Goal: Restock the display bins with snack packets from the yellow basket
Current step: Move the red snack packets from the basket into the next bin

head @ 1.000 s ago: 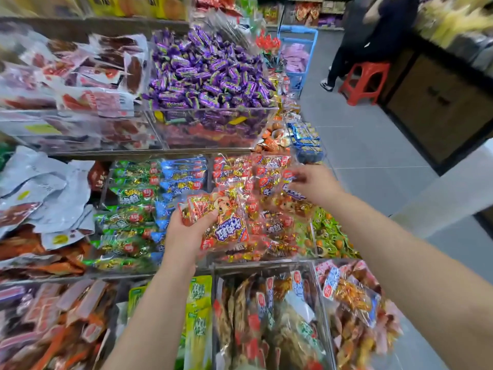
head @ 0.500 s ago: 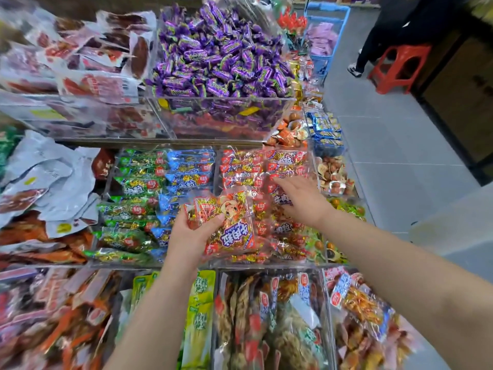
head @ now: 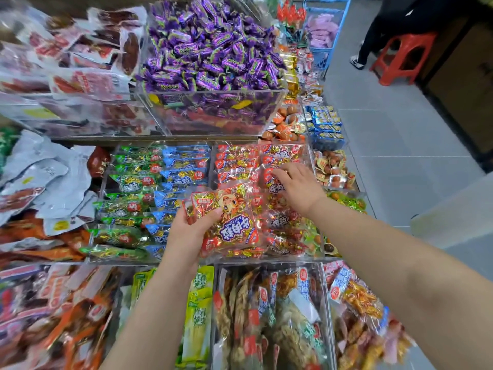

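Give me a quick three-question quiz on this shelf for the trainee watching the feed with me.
1. True or false: the left hand grips a red packet printed "Beef cubes".
2. The right hand touches which? A) green packets B) binned red packets C) blue packets
3. Fill in: the clear bin on the upper tier, behind the red ones, is heaped with ___-wrapped candies.
Key: 1 true; 2 B; 3 purple.
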{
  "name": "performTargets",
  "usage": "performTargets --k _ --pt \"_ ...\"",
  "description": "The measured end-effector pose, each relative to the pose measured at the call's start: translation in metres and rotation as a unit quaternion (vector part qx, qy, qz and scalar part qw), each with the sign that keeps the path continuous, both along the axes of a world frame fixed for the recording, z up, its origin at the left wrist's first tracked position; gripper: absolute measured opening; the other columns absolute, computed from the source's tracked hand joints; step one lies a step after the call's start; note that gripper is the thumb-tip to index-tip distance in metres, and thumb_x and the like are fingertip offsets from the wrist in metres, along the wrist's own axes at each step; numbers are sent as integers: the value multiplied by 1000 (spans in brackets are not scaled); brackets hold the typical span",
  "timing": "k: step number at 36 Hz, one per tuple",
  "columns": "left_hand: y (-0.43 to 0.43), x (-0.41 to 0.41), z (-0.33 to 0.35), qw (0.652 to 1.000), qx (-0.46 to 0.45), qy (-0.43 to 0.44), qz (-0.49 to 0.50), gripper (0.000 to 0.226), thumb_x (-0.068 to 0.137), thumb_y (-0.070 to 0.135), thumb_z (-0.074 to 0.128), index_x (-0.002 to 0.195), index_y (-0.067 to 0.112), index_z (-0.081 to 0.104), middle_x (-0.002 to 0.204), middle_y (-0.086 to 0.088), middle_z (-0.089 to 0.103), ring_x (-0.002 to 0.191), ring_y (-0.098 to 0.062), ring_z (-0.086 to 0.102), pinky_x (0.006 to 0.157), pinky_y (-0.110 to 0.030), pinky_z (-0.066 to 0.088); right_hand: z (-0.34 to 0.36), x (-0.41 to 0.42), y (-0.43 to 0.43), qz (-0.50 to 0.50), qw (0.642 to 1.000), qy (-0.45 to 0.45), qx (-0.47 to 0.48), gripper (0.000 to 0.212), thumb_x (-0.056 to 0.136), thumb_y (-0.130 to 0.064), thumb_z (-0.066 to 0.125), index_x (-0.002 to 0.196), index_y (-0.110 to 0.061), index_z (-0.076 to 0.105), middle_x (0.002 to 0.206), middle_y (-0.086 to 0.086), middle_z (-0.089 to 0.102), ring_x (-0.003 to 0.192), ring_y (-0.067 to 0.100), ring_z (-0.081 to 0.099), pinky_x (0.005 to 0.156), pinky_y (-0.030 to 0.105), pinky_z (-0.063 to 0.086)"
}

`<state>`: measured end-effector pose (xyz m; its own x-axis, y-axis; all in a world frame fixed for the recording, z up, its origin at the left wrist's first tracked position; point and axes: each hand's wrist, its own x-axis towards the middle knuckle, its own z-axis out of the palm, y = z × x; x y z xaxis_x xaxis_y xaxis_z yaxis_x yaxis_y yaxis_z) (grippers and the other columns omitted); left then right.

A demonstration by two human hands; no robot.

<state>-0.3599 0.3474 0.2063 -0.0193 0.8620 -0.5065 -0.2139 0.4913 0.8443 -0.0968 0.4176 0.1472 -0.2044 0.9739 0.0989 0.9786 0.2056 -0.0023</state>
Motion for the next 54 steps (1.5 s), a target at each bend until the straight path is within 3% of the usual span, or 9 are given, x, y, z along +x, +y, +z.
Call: performTargets --k 7,12,16,24,28,31,41,44,54 --pt "-4 3 -1 999 -16 -38 -15 48 75 21 78 116 18 55 87 -5 76 73 -25 74 51 -33 56 25 9 -28 -159 970 183 19 69 83 -49 62 139 -25 30 139 6 30 131 25 25 113 43 18" --pt "-6 14 -3 995 -12 -100 11 61 58 32 81 114 23 58 101 -6 75 89 -26 73 60 -37 58 50 -16 -88 -227 823 520 -29 6 89 -38 57 94 -35 56 93 -15 59 87 7 59 75 22 49" --pt "-11 24 0 996 -19 -84 -10 89 48 41 88 127 23 52 111 -6 72 101 -29 69 74 -46 58 49 -43 -119 -214 684 667 -204 21 78 -41 69 96 -31 66 87 -15 69 80 8 68 75 24 54" --pt "-23 27 2 997 12 34 -69 108 24 58 90 123 34 53 117 1 67 105 -26 65 86 -56 53 52 -60 -133 -237 739 566 -277 65 66 -40 82 123 -24 54 117 1 60 106 19 59 98 40 46" --pt "-23 14 4 998 18 35 -57 109 49 64 82 143 35 36 127 14 53 120 -15 49 104 -43 36 70 -38 -127 -270 649 689 -178 53 60 -16 84 105 -27 59 111 9 63 85 21 69 74 32 58" --pt "-16 -2 -4 999 2 34 -33 58 77 44 75 130 33 52 110 6 67 110 -18 60 101 -49 44 82 -13 -115 -287 591 750 -72 53 56 -12 82 104 -18 60 89 3 70 61 15 66 50 26 51" --pt "-6 -18 -12 997 18 74 -26 54 85 25 70 135 23 49 126 0 62 112 -21 60 97 -43 46 89 -15 -43 -109 976 179 -51 29 82 -25 69 111 -26 68 97 -3 70 87 17 63 73 26 47" --pt "-7 -18 -13 995 25 88 -39 36 87 26 69 120 25 54 113 7 64 93 -6 63 81 -26 45 74 -33 -23 -45 991 56 -113 34 88 -20 60 121 -25 61 118 -1 64 105 22 60 84 32 51" --pt "-11 -29 -17 995 18 90 -34 33 88 22 68 118 31 57 116 5 66 101 -10 61 97 -45 47 18 -15 -31 52 989 -11 -137 49 93 -31 53 139 -17 42 139 2 44 130 21 35 109 36 27"
